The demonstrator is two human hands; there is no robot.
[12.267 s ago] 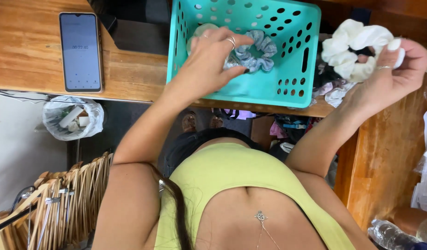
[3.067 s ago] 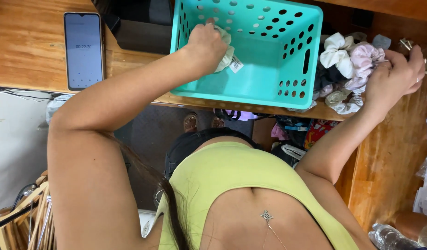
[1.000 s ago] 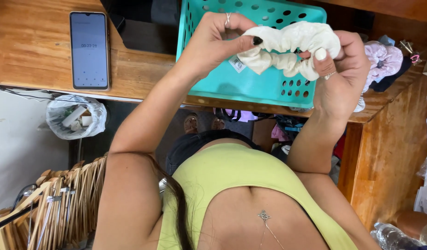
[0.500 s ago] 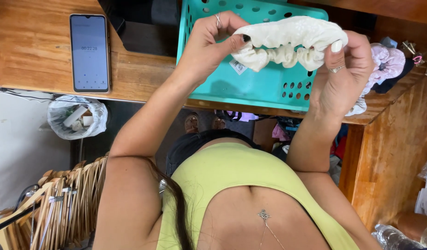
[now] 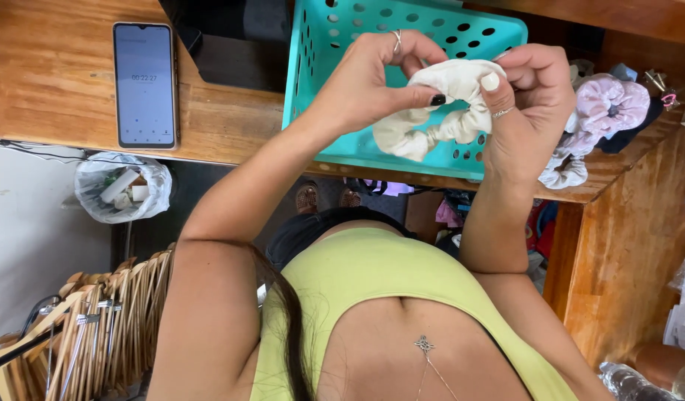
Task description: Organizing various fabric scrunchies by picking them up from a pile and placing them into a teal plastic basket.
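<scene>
A smartphone (image 5: 144, 85) is laid flat near the front edge of the wooden table (image 5: 53, 89), toward its left end, just left of the teal basket (image 5: 313, 67); it's a slim upright rectangle with a dark frame and a lit pale grey-blue screen with small dark characters on it. Below the table edge, a crinkly clear plastic bag (image 5: 123, 187) is seen with white and greenish bits inside. No labels or signs can be made out anywhere else.

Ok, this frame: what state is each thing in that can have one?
Cream scrunchie: bunched, pinched by both hands over the basket.
Left hand: gripping the scrunchie.
Right hand: gripping the scrunchie.
Teal basket: upright on the counter.
Phone: lying flat, screen lit.
Pink scrunchie: lying loose beside the basket.
</scene>
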